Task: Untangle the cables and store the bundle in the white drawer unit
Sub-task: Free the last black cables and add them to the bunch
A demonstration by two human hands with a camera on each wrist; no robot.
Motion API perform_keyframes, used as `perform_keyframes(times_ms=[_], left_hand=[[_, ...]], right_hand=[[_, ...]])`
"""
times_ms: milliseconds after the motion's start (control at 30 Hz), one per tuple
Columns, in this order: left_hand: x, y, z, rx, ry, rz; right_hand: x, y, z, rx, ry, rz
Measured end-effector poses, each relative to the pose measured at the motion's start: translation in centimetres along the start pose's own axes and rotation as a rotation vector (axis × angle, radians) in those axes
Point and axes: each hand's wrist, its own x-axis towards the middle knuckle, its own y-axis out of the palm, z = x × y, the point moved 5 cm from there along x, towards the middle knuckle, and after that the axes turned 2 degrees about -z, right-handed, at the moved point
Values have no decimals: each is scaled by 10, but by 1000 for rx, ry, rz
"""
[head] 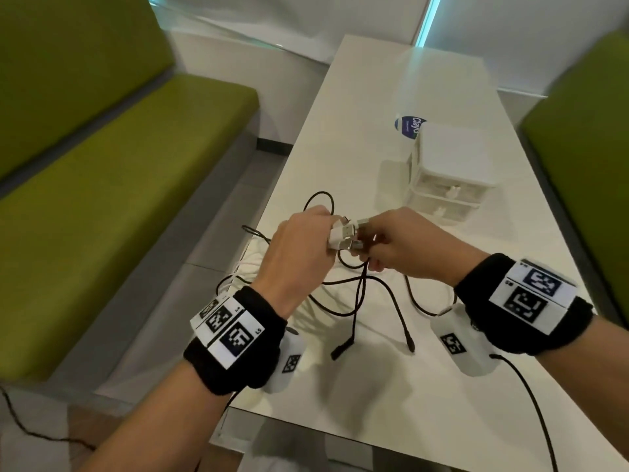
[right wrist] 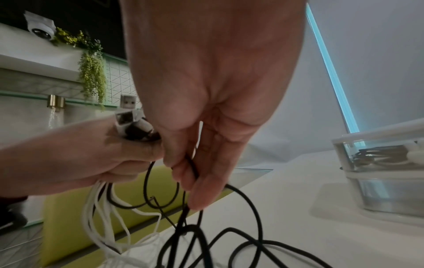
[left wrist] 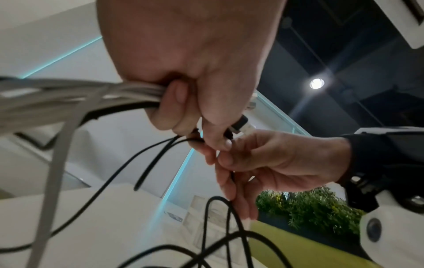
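Note:
Above the white table (head: 442, 386), my left hand (head: 316, 233) grips a bunch of white and black cable ends, their USB plugs (head: 343, 233) sticking out toward my right hand (head: 372, 248). The right hand pinches a black cable (right wrist: 192, 168) just below the plugs. From the wrist views, white cables (left wrist: 69, 94) run out of the left fist (left wrist: 183, 108) while the right fingers (left wrist: 231, 174) hold the black strand. Loose black loops (head: 360, 301) trail on the table; white cables (head: 245, 267) hang over its left edge. The white drawer unit (head: 449, 172) stands beyond, drawers closed.
Green benches flank the table on the left (head: 119, 165) and right (head: 585, 148). A blue-labelled item (head: 406, 126) lies behind the drawer unit. The unit's upper drawer (right wrist: 378, 156) holds coiled dark cables. A black wire (head: 531, 396) runs from my right wrist device.

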Motion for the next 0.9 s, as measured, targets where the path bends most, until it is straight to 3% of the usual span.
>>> perform_keyframes(times_ms=[200, 367, 533, 733, 900], left_hand=[[6, -36, 19, -127, 2, -312], [3, -40, 26, -151, -104, -452], [2, -45, 36, -117, -166, -504], [3, -62, 71, -213, -351, -587], [6, -75, 77, -165, -368, -580]], right_hand=[[-6, 4, -9, -68, 21, -19], [-3, 11, 0, -240, -4, 62], [-9, 5, -3, -47, 49, 118], [-21, 14, -27, -210, 133, 201], [-22, 17, -40, -277, 180, 136]])
